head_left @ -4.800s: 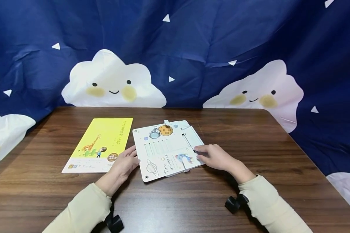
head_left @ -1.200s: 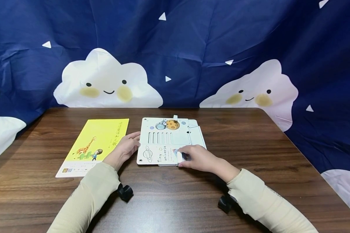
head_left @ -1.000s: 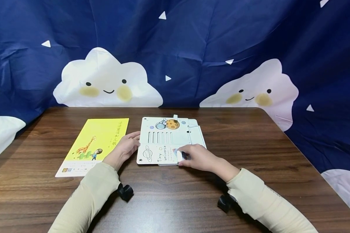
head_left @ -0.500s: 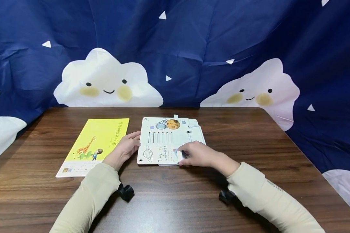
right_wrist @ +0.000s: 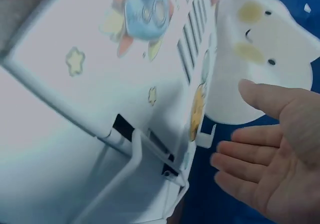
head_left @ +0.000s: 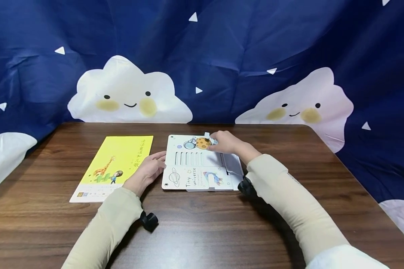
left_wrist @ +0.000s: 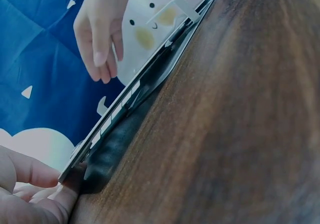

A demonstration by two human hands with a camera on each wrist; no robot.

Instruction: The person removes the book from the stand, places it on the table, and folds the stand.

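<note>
A white folding book stand (head_left: 196,160) with space drawings and "Tiny universe" lettering lies folded on the table. My left hand (head_left: 146,173) pinches its left edge; the left wrist view shows the thumb (left_wrist: 37,173) on top and fingers underneath. Over the stand's far right part hovers my right hand (head_left: 228,144), close to a small white page clip (head_left: 207,135) on the far edge. In the right wrist view its fingers (right_wrist: 247,154) are spread and hold nothing. A second page clip (head_left: 211,182) sits at the near edge. Folded wire legs show at the stand's right side.
A yellow book (head_left: 116,158) with a giraffe on its cover lies left of the stand, just beyond my left forearm. The brown wooden table (head_left: 202,231) ends at a blue curtain (head_left: 219,45) printed with clouds.
The stand, slanted earlier, now lies squared on the table. My right hand has left the near page clip and moved away from me toward the far one. The left hand keeps its grip.
</note>
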